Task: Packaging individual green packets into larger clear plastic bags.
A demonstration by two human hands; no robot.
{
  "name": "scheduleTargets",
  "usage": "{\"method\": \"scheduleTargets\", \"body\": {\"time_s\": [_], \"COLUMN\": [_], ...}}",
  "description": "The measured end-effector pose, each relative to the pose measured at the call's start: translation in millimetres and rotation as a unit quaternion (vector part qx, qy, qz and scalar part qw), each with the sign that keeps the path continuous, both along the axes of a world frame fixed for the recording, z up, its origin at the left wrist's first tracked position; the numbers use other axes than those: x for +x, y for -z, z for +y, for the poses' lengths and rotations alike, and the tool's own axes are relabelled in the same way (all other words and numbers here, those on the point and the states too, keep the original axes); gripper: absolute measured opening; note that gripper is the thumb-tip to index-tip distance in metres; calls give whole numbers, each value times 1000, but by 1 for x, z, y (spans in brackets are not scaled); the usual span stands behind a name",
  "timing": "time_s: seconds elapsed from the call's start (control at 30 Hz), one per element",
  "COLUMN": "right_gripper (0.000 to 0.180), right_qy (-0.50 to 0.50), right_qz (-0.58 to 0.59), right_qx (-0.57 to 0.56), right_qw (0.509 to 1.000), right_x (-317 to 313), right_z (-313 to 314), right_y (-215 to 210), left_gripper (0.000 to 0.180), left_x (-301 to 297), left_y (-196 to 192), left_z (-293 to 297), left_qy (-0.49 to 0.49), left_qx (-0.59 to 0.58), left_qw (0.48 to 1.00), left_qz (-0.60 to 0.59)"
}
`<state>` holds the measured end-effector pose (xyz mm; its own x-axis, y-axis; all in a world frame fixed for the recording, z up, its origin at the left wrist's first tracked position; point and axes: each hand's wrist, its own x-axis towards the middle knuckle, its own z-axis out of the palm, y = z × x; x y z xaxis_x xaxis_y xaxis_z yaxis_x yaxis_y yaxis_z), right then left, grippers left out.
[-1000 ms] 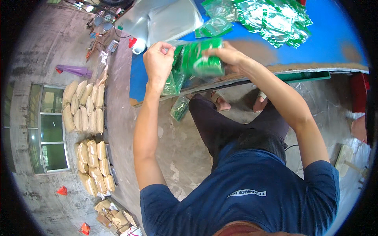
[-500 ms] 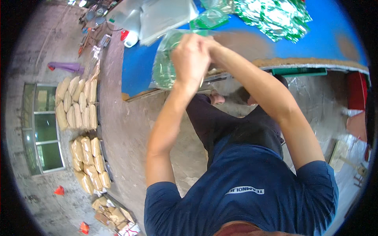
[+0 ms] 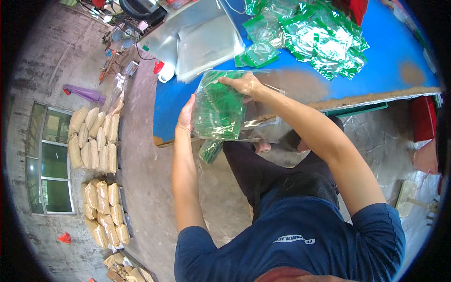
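Note:
Over the table's front edge, a large clear plastic bag point(image 3: 263, 129) surrounds or overlaps a stack of green-and-clear packets point(image 3: 221, 110). My left hand point(image 3: 187, 113) grips the left side of this bundle, thumb up along its edge. My right hand point(image 3: 244, 84) closes on the stack's top edge, its thumb across the front and the other fingers hidden. Whether that hand is within the bag's mouth I cannot tell. Below the bundle, a green packet point(image 3: 210, 151) sticks out, tilted, past the table edge.
The blue table point(image 3: 390, 51) holds a pile of shiny green packets point(image 3: 324, 42) and a stack of clear bags point(image 3: 206, 47). A white bottle with a red cap point(image 3: 166, 73) stands by its left edge. Filled tan sacks point(image 3: 91, 141) are stacked at left.
My hands, close together half a second ago, have moved apart, and the bag is spread out between them with the green stack visible. The view has shifted, showing more of the table.

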<state>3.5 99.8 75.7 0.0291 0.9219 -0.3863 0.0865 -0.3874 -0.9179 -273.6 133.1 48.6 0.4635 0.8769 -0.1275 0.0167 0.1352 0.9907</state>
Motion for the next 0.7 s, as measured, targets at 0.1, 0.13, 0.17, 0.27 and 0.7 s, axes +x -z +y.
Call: {"method": "scheduleTargets", "body": {"time_s": [0.1, 0.13, 0.17, 0.27, 0.7], "right_gripper": [100, 96, 93, 102, 112], "right_qy": [-43, -55, -67, -62, -11], "right_qz": [20, 17, 14, -36, -204], "right_qx": [13, 28, 42, -16, 99], "right_qw": [999, 998, 997, 997, 974], "right_x": [8, 7, 7, 16, 27], "right_z": [-1, -2, -4, -12, -26], "right_y": [5, 5, 5, -22, 8], "left_gripper": [63, 63, 63, 65, 88], "left_x": [16, 19, 23, 39, 74], "left_y": [-11, -12, -12, -24, -16], "left_z": [-21, -25, -29, -50, -41], "left_qy": [25, 13, 1, -55, -31], "left_qx": [-100, -86, -73, -45, -86], "left_qw": [983, 984, 984, 989, 979], "left_qz": [-152, -157, -162, -127, -185]}}
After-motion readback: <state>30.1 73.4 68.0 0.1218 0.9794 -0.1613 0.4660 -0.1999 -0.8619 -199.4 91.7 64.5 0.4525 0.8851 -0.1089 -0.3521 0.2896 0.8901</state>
